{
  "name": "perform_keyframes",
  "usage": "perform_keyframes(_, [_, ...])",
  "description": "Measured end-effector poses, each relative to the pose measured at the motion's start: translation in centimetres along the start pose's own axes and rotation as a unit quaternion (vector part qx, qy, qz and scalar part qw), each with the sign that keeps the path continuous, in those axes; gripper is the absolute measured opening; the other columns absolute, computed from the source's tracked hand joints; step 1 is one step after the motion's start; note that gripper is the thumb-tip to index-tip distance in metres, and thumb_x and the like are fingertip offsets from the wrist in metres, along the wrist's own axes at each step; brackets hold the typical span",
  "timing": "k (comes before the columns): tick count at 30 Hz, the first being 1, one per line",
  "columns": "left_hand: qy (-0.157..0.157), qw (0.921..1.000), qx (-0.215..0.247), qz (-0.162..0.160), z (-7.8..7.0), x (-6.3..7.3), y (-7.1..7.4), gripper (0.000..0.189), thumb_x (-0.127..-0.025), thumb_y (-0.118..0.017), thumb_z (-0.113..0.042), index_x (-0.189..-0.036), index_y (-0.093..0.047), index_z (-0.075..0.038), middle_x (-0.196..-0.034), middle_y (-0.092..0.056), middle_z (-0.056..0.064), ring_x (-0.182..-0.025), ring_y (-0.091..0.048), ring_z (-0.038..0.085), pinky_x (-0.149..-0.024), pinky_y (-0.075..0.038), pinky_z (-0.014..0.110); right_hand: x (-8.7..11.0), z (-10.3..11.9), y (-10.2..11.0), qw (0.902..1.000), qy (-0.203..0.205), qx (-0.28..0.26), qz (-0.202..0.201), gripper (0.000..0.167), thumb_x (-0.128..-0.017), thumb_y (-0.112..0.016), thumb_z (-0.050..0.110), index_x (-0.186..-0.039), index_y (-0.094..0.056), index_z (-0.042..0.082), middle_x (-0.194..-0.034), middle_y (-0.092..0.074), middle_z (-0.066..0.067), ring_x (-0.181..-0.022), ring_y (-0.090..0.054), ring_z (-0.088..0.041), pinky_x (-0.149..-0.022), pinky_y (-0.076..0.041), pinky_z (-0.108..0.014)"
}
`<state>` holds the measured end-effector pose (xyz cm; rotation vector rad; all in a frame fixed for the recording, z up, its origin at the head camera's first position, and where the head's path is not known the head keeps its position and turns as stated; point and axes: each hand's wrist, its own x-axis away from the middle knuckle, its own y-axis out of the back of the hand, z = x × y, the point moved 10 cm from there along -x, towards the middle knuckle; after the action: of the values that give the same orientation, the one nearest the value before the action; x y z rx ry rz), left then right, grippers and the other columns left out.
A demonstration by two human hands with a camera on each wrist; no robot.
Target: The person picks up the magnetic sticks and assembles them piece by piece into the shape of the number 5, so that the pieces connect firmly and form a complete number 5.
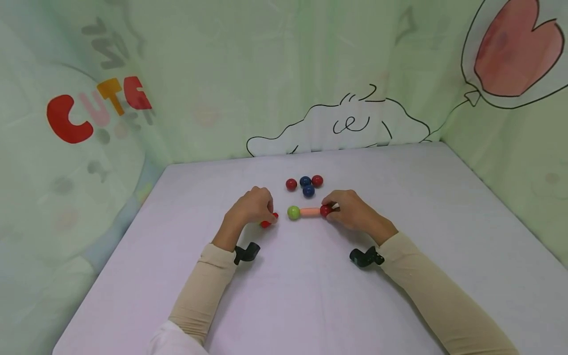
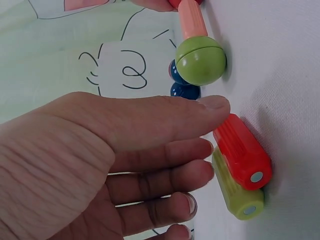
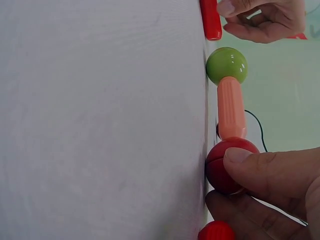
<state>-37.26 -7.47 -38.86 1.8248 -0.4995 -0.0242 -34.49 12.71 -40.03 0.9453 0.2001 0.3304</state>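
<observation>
My right hand pinches a dark red ball between thumb and fingers. That ball joins one end of a ribbed salmon-pink rod; a green ball joins the other end, and the piece lies along the table. To its left, my left hand hovers low with loosely bent fingers. Its thumb tip is right by a ribbed red rod, whether touching I cannot tell. Beside that rod lies a yellow-green rod; both show a silvery disc at the end.
Behind the hands sit two red balls, the left one apart from the other, and two blue balls. Another red piece shows below my right hand in the right wrist view. A printed curtain borders the table.
</observation>
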Motion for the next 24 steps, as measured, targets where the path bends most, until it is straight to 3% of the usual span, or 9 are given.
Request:
perform_keyframes(9, [0.024, 0.9996, 0.011, 0.012, 0.41, -0.01, -0.33, 0.017, -0.081, -0.085, -0.021, -0.077, -0.072, -0.011, -0.077, -0.068, 0.003, -0.075, -0.063, 0.020, -0.061, -0.050, 0.031, 0.03, 0.02, 0.07, 1.0000, 0.000, 0.002, 0.000, 0.038, -0.091, -0.073, 0.003, -0.129, -0.065, -0.001, -0.125, -0.066, -0.016, -0.116, -0.062, -0.032, -0.099, -0.053, -0.047])
perform_keyframes(24, [0.028, 0.9994, -0.010, 0.016, 0.04, -0.10, -0.98, 0.022, -0.078, -0.087, -0.021, -0.080, -0.069, -0.009, -0.081, -0.065, 0.007, -0.072, -0.062, 0.022, -0.059, -0.049, 0.030, -0.08, 0.11, 0.07, 1.0000, 0.000, 0.005, -0.005, 0.039, -0.091, -0.074, 0.003, -0.128, -0.066, -0.001, -0.125, -0.066, -0.016, -0.116, -0.062, -0.032, -0.100, -0.052, -0.047])
